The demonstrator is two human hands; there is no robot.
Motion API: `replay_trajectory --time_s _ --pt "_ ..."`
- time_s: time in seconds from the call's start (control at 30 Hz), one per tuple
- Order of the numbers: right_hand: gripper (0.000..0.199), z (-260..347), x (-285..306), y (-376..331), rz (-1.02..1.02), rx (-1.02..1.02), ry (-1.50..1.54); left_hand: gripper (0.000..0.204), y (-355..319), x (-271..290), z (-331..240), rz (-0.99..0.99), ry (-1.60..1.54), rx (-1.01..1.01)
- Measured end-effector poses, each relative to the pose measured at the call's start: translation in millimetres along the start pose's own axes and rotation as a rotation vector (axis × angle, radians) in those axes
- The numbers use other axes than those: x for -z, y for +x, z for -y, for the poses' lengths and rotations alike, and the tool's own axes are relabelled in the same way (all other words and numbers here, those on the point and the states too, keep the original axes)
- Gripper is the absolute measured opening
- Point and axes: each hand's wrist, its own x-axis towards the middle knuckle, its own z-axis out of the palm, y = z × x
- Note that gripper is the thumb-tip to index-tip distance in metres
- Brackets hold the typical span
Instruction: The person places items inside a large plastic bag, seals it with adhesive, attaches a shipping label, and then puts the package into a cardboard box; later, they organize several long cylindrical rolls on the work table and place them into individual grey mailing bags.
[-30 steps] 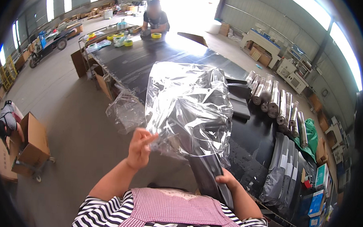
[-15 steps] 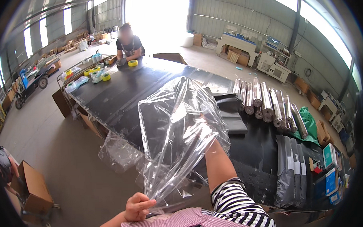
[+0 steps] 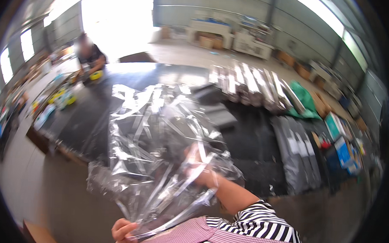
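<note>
A large clear plastic bag lies crumpled and shiny over the near edge of the black table and reaches back toward my body. My left hand, low and in front of me, is closed on the bag's near edge. My right hand shows through the clear film, which covers it. Glare and blur hide its fingers, so I cannot make out whether they grip anything. Beyond the bag, folded dark grey plastic bags rest on the tabletop.
Several shiny silver rolls lie at the table's far right, beside a green bag. Flat grey packages and small boxes are nearer right. A person leans at the far left corner near yellow tape rolls.
My view has turned right. The right hand has come back toward me under the film, and the bag's raised far part has sunk flatter. My left hand keeps its hold on the near edge.
</note>
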Motion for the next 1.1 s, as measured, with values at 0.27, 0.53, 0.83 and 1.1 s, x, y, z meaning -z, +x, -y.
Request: replay_trajectory --time_s 0.27,0.53,0.83,1.1 --pt "0.06 -175.4 270.9 -198.5 -0.34 -0.277 0.129 0.04 52.9 -45.7 -68.5 -0.209 0.101 0.126" --pt "0.11 -314.0 332.5 -242.3 -0.073 -1.282 -0.529 0.042 56.7 -80.2 -83.6 -0.14 0.133 0.241" --pt "0.092 -324.1 328.8 -306.9 -0.169 -0.949 -0.189 0.028 71.9 -114.2 -113.4 -0.051 0.151 0.243" --pt "0.107 -204.4 221.4 -455.9 0.013 -0.536 1.144 0.022 71.6 -112.4 -111.6 -0.179 0.137 0.44"
